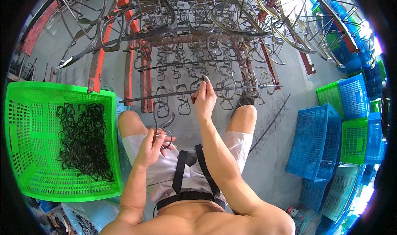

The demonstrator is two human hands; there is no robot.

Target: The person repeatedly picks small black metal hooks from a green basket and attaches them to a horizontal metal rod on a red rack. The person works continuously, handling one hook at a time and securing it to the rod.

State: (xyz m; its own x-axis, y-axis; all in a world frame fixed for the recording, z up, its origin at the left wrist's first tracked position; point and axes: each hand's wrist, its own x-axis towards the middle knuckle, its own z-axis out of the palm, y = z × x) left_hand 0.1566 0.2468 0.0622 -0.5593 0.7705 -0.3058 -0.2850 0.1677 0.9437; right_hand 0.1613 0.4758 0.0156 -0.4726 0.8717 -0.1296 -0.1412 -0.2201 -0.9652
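My left hand [152,146] is in front of my left thigh, fingers curled round dark looped frames [168,122] shaped like eyeglass fronts. Farther forward, my right hand [204,98] is raised at a horizontal metal rod [165,95], with thumb and fingers pinched together. Whatever lies between those fingertips is too small to make out. Several similar looped frames [183,102] hang along the rod on both sides of my right hand. To my left, a bright green plastic basket [62,193] holds a tangled heap of black looped frames [84,142].
Red metal rack posts [96,65] stand ahead, carrying rows of hanging frames [202,11] above and beyond the rod. Blue crates [312,142] and green crates [354,140] are stacked at the right. A thin rod with prongs [271,123] lies on the floor right of my knee.
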